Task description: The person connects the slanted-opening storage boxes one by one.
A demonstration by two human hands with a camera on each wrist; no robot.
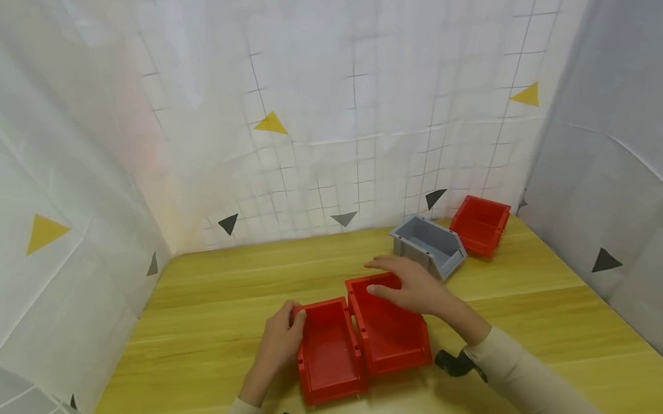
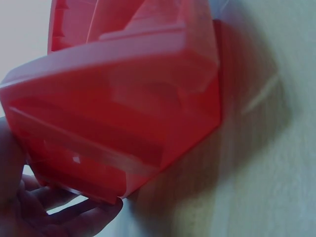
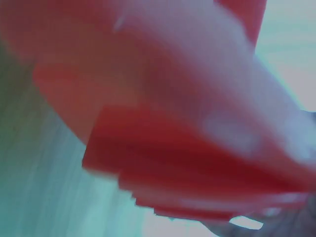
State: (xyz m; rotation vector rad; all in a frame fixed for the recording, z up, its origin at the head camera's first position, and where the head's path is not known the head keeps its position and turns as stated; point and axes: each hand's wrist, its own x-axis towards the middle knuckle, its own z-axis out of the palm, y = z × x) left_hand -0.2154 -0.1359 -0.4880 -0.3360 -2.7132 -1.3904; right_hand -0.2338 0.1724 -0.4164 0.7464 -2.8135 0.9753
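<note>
Two red plastic bins stand side by side near the table's middle. My left hand point(image 1: 280, 336) grips the far left corner of the left red bin point(image 1: 329, 352), thumb on its rim; the left wrist view shows fingers point(image 2: 94, 217) against its back. My right hand point(image 1: 412, 285) is over the far right corner of the right red bin point(image 1: 387, 333). Its thumb reaches over the inside, and its fingers extend loosely beyond the back rim. The right bin sits slightly farther back and at an angle, its side against or close to the left one. Blur hides contact in the right wrist view.
Behind my right hand stands a grey bin point(image 1: 429, 244), set at an angle. Another red bin point(image 1: 481, 225) lies beside it at the table's far right corner. White sheeting point(image 1: 322, 102) with triangular markers encloses the wooden table point(image 1: 209, 296) at the back and sides.
</note>
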